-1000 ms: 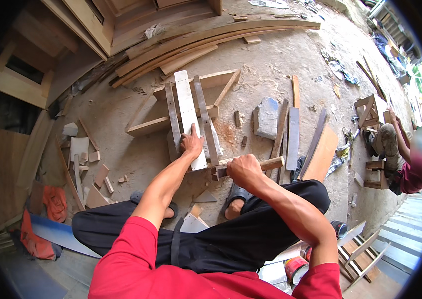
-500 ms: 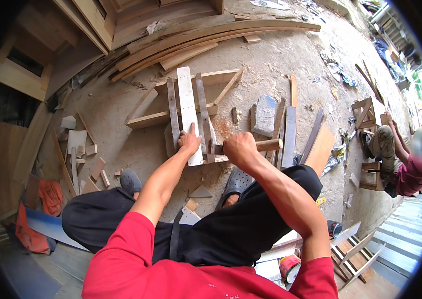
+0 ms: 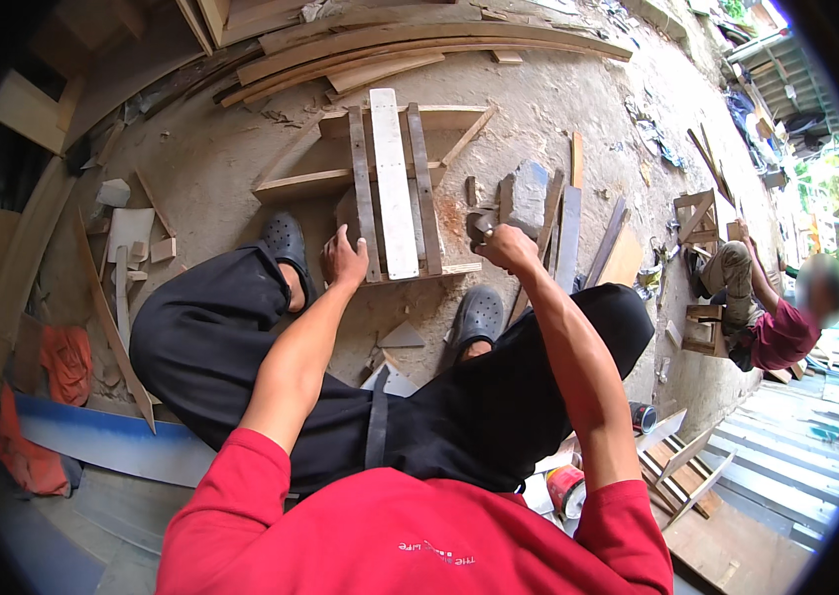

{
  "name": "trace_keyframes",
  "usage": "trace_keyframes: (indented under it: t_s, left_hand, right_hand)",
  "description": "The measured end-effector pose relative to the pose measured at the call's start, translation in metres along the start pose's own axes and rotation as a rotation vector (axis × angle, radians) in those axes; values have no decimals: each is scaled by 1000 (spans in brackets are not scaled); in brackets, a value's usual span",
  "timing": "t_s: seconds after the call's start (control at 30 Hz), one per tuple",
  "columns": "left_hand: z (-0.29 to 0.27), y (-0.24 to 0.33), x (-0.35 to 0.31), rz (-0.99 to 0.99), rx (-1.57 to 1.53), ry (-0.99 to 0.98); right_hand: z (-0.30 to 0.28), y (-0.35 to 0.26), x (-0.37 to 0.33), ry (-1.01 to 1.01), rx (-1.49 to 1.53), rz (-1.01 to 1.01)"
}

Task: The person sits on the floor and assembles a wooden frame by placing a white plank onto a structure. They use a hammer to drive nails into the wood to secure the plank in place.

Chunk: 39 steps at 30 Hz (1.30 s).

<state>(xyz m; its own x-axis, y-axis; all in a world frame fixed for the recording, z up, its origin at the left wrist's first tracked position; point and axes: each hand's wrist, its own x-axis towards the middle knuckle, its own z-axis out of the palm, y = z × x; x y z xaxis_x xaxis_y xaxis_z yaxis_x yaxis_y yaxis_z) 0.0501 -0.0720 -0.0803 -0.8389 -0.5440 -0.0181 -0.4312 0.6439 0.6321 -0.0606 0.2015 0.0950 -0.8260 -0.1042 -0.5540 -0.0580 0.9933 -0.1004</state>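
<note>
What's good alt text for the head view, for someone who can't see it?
The right hand grips a hammer; the left hand is beside a wooden frame crossed by a white plank, on a floor strewn with wood scraps. Another person is at far right.

Bright daylight glare upper R, far L dim, fisheye distortion nr edges.

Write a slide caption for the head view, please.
Left hand beside a wooden frame with a white board on top; right hand holds a hammer.
</note>
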Motion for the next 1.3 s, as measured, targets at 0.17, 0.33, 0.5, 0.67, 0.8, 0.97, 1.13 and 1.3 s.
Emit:
trace_keyframes:
  t_s: [0.17, 0.33, 0.5, 0.67, 0.8, 0.97, 1.13, 1.3]
  left_hand:
    - [-3, -20, -11, -97, -104, -120]
    - [-13, 0, -33, -149, -87, -217]
    - [-14, -8, -48, -129, 128, -412]
    - [-27, 8, -54, 12, 379, -579]
    - [-22, -9, -38, 11, 436, -684]
    - [-26, 7, -10, -156, 553, -886]
    - [-34, 29, -4, -207, 596, -764]
    - [-37, 47, -20, -189, 571, -722]
  right_hand:
    - [103, 47, 24, 223, 472, 283]
    - [188, 42, -3, 255, 699, 585]
    - [218, 39, -30, 195, 713, 673]
    - [239, 54, -31, 162, 653, 732]
    - [254, 63, -20, 117, 641, 610]
    - [270, 64, -7, -13, 663, 485]
    - [269, 64, 10, -186, 672, 430]
    - [259, 65, 3, -145, 657, 430]
